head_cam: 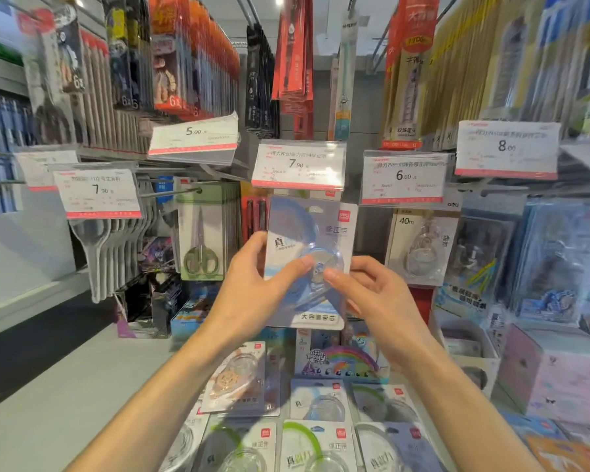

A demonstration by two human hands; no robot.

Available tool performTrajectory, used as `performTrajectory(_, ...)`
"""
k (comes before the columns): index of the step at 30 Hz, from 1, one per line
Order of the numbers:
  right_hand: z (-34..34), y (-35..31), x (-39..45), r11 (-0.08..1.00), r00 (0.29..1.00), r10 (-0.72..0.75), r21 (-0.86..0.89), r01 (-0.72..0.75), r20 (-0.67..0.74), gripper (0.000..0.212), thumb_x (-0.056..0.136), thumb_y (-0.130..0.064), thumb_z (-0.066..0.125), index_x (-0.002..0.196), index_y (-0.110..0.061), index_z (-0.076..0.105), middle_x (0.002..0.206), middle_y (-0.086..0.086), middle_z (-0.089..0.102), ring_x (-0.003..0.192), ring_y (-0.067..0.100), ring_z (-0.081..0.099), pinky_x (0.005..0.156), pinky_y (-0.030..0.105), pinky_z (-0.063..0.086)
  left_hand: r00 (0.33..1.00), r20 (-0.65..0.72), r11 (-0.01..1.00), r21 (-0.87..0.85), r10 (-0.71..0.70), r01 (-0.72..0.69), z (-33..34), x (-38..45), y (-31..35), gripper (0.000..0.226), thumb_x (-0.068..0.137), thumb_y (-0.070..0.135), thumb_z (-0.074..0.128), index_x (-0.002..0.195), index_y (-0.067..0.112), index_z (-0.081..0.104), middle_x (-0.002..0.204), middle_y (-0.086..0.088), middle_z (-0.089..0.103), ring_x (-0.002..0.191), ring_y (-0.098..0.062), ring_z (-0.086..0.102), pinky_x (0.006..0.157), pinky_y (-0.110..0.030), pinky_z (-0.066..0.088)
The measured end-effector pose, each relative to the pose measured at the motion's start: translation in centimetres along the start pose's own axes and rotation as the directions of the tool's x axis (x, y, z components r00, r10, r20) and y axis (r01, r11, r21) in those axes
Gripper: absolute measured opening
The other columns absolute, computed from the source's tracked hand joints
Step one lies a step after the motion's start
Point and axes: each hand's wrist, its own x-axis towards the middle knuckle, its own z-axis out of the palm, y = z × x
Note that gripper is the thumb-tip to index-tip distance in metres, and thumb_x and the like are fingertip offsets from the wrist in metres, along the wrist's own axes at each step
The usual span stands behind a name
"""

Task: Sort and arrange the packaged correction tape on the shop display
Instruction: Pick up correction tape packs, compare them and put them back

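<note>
A blue blister pack of correction tape point(315, 226) is held upright in front of the display, just under the 7.90 price tag point(298, 164). My left hand point(252, 287) grips its left edge, thumb across the clear bubble. My right hand point(372, 287) pinches the pack's right side, thumb on the bubble. Below, several more correction tape packs lie flat on the shelf: a brown one point(237, 379), a blue one point(319, 401) and green ones point(315, 444).
Scissors packs point(201, 240) hang to the left. A 40 m correction tape pack point(419, 247) hangs to the right under the 6.00 tag point(404, 177). Pen packs hang on hooks above. A rainbow box point(341, 359) stands behind the flat packs. Boxes crowd the right.
</note>
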Motion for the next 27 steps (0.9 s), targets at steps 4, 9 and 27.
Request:
performTrajectory(4, -1.3, 0.1, -0.2, 0.999, 0.997, -0.043, -0.007, 0.043, -0.059, 0.034, 0.085, -0.042, 0.080, 0.113, -0.026, 0.067, 0.105, -0.006, 0.082, 0.097, 0.012, 0.078, 0.075, 0.020, 0.059, 0.997, -0.081, 0.999, -0.047, 0.002, -0.006, -1.1, 1.2, 0.8, 0.042, 0.085, 0.053, 0.070, 0.121, 0.035, 0.061, 0.114, 0.021, 0.073, 0.109, 0.002, 0.067, 0.095, -0.029, 0.053)
performTrajectory(9, -1.8, 0.4, -0.1, 0.998, 0.992, -0.068, -0.006, 0.068, -0.105, 0.041, 0.075, -0.051, 0.076, 0.109, -0.030, 0.066, 0.104, -0.009, 0.082, 0.096, 0.009, 0.078, 0.075, 0.021, 0.058, 0.987, -0.159, 0.982, -0.189, -0.003, -0.028, -1.4, 2.8, 3.7, 0.017, 0.093, 0.041, 0.062, 0.104, 0.028, 0.065, 0.093, 0.025, 0.076, 0.090, 0.006, 0.070, 0.075, -0.028, 0.059)
performTrajectory(27, 1.3, -2.2, 3.5, 0.973, 0.954, -0.230, -0.059, 0.223, -0.193, 0.024, 0.092, -0.038, 0.076, 0.109, -0.030, 0.061, 0.087, -0.010, 0.079, 0.081, -0.004, 0.073, 0.065, 0.012, 0.053, 0.995, -0.102, 0.930, -0.367, -0.021, -0.018, -2.3, 4.0, 8.3, 0.027, 0.107, 0.030, 0.051, 0.091, 0.011, 0.061, 0.067, 0.000, 0.073, 0.057, -0.013, 0.064, 0.055, -0.021, 0.052)
